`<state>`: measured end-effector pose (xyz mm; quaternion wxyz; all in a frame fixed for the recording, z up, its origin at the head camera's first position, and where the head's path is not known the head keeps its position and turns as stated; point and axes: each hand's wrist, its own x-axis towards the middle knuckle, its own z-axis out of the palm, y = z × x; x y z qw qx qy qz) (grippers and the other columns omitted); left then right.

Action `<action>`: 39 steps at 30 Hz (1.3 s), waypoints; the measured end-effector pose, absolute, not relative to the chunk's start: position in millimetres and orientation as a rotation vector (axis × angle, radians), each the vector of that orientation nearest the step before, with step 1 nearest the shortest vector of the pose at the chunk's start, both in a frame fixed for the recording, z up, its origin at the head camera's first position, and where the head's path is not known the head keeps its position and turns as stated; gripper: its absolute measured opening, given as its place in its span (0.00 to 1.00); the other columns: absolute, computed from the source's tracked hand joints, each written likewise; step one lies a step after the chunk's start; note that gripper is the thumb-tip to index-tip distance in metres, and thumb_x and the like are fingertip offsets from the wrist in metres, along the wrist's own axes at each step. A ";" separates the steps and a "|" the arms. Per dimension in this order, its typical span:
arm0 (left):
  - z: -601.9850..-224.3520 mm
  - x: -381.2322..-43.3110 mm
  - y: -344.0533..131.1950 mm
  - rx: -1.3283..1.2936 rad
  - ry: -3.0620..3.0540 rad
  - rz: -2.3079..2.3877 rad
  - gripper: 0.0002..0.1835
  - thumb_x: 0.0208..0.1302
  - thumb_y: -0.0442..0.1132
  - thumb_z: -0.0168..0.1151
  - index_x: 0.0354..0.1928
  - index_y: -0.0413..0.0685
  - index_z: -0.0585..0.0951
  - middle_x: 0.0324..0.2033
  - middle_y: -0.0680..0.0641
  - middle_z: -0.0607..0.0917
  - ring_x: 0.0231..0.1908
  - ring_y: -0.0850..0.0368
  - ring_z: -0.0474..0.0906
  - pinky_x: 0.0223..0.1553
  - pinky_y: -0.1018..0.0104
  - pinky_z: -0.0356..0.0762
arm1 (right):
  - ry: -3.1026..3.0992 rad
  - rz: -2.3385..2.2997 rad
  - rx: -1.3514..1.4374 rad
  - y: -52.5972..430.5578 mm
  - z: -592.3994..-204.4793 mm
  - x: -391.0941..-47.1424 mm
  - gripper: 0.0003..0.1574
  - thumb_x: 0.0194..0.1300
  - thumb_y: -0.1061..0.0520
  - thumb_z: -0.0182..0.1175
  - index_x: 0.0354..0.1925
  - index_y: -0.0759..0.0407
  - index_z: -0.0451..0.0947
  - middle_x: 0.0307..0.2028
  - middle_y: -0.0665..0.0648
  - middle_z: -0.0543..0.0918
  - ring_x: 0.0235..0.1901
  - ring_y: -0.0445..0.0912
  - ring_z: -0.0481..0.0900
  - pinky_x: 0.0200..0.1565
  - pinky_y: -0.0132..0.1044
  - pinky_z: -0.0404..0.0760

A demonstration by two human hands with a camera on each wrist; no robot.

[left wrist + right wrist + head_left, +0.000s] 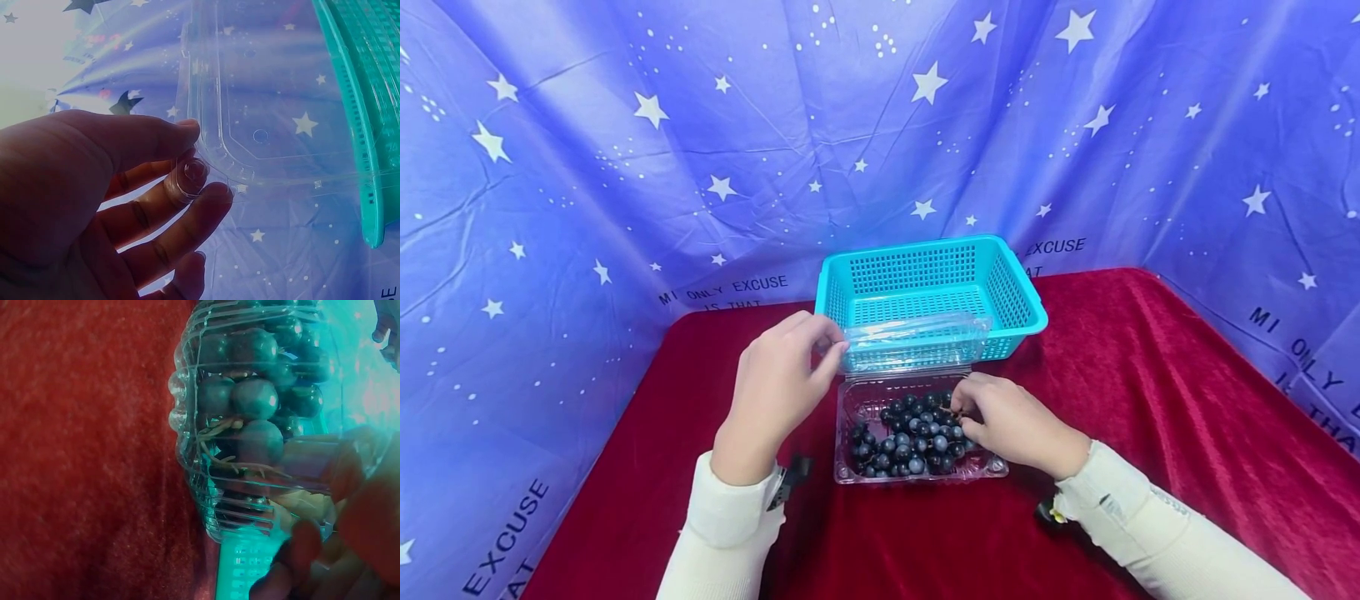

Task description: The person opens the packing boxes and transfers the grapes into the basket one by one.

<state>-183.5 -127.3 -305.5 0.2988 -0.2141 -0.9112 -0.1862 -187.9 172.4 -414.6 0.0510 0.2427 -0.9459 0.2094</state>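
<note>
A clear plastic clamshell box [880, 480] stands on the table with dark grapes [917, 442] in it. Its hinged lid [917, 337] is up, tilted back in front of the turquoise basket. My left hand [778, 375] pinches the lid's left corner between thumb and fingers, as the left wrist view also shows. At the box's right side, the curled fingers of my right hand [1018, 425] reach in over the wall and pinch a grape stem. Through the clear wall, the right wrist view shows a brown stem [244, 464] among the grapes; the fingertips are partly hidden there.
The turquoise perforated basket [917, 244] sits right behind the box, near the table's back edge. Red velvet cloth [1150, 400] covers the table. A blue star-patterned curtain [820, 108] hangs behind and at both sides.
</note>
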 end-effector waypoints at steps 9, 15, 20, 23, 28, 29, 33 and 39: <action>-305.7 -183.2 -127.1 -0.569 -2.422 -0.492 0.02 0.65 0.42 0.71 0.35 0.60 0.86 0.27 0.57 0.81 0.23 0.63 0.72 0.22 0.66 0.71 | -2.829 0.624 0.750 173.4 -413.9 -188.8 0.09 0.58 0.59 0.74 0.37 0.47 0.87 0.34 0.41 0.83 0.33 0.35 0.78 0.39 0.36 0.82; -305.3 -182.8 -127.1 -0.568 -2.420 -0.489 0.02 0.65 0.42 0.71 0.35 0.59 0.86 0.27 0.57 0.81 0.23 0.62 0.72 0.22 0.66 0.71 | -2.818 0.604 0.740 174.1 -412.3 -188.6 0.08 0.56 0.58 0.77 0.32 0.43 0.89 0.35 0.39 0.85 0.34 0.36 0.80 0.38 0.37 0.81; -305.0 -182.7 -127.2 -0.565 -2.421 -0.485 0.02 0.65 0.41 0.71 0.35 0.59 0.86 0.27 0.57 0.81 0.23 0.62 0.72 0.23 0.66 0.71 | -2.814 0.556 0.731 174.0 -410.5 -187.6 0.09 0.56 0.57 0.77 0.31 0.41 0.89 0.34 0.37 0.84 0.37 0.38 0.83 0.37 0.38 0.83; -304.9 -182.8 -127.0 -0.563 -2.422 -0.482 0.02 0.65 0.42 0.71 0.35 0.59 0.86 0.27 0.57 0.81 0.23 0.62 0.72 0.23 0.66 0.71 | -2.817 0.509 0.746 174.1 -409.9 -186.3 0.09 0.55 0.56 0.77 0.33 0.42 0.88 0.35 0.38 0.84 0.37 0.38 0.83 0.35 0.37 0.83; -305.0 -182.8 -126.9 -0.571 -2.420 -0.485 0.02 0.65 0.42 0.71 0.36 0.58 0.86 0.28 0.56 0.82 0.23 0.62 0.72 0.23 0.66 0.71 | -2.822 0.484 0.794 175.4 -409.1 -184.9 0.08 0.55 0.56 0.77 0.35 0.44 0.90 0.35 0.40 0.84 0.37 0.37 0.82 0.37 0.35 0.83; -305.1 -182.9 -126.9 -0.573 -2.419 -0.485 0.02 0.65 0.42 0.71 0.36 0.58 0.86 0.28 0.56 0.82 0.23 0.62 0.72 0.23 0.66 0.71 | -2.823 0.483 0.800 175.7 -408.7 -184.8 0.08 0.55 0.56 0.77 0.35 0.44 0.90 0.35 0.40 0.83 0.37 0.37 0.81 0.37 0.35 0.83; -305.3 -182.9 -126.9 -0.581 -2.413 -0.487 0.02 0.65 0.42 0.71 0.35 0.58 0.86 0.28 0.57 0.82 0.23 0.62 0.72 0.22 0.66 0.71 | -2.801 0.478 0.833 177.0 -408.2 -185.2 0.06 0.56 0.56 0.76 0.33 0.44 0.89 0.34 0.40 0.82 0.36 0.37 0.80 0.37 0.36 0.82; -305.3 -183.1 -126.7 -0.575 -2.414 -0.481 0.02 0.65 0.42 0.71 0.35 0.59 0.86 0.27 0.57 0.82 0.23 0.62 0.73 0.23 0.65 0.72 | -2.718 0.415 0.861 178.0 -408.8 -188.0 0.09 0.56 0.57 0.73 0.29 0.40 0.85 0.31 0.38 0.83 0.33 0.39 0.75 0.39 0.40 0.77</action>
